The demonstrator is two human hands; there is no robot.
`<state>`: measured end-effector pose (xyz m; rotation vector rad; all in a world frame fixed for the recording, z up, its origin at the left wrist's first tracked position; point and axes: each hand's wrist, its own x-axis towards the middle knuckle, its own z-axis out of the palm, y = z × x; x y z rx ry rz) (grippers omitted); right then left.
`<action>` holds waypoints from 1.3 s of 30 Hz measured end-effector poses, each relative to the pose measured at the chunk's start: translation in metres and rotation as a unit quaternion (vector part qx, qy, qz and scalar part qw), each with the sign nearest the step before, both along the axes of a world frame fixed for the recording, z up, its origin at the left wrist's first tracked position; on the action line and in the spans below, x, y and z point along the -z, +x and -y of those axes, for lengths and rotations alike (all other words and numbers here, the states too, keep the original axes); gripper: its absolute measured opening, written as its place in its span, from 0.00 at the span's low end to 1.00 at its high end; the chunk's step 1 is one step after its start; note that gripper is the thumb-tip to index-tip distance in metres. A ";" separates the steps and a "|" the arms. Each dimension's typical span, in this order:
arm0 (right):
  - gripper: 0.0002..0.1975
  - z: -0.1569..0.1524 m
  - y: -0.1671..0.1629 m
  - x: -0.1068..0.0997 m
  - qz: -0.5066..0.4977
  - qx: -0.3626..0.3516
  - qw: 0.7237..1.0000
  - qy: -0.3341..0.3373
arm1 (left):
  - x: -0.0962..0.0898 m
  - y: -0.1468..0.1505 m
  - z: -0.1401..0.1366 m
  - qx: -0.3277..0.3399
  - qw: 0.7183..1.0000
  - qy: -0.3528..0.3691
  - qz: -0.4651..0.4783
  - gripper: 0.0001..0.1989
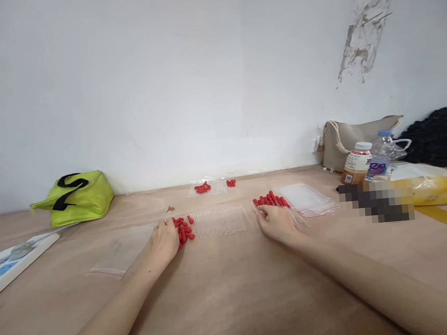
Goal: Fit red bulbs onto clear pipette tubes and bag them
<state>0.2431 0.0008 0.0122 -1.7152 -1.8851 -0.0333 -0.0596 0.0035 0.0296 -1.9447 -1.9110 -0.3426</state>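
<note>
Head view: left fingers curl beside red bulbs, right fingers at capped tubes; I cannot tell either grip. A nudge could scatter bulbs.

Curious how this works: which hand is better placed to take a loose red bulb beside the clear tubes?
Probably the left hand: it's at the loose red bulbs; the right hand is beyond the clear tubes.

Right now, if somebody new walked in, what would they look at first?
Probably the red dropper bulbs heaped at the left hand, and the red-topped droppers at the right hand. Between them lies a row of clear thin tubes. The lime-green bag stands out too, at the left near the wall.
</note>
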 end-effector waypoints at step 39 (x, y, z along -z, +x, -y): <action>0.07 0.034 -0.023 0.014 -0.003 -0.336 0.937 0.095 | 0.019 0.062 0.043 0.377 0.853 -0.148 0.329 0.11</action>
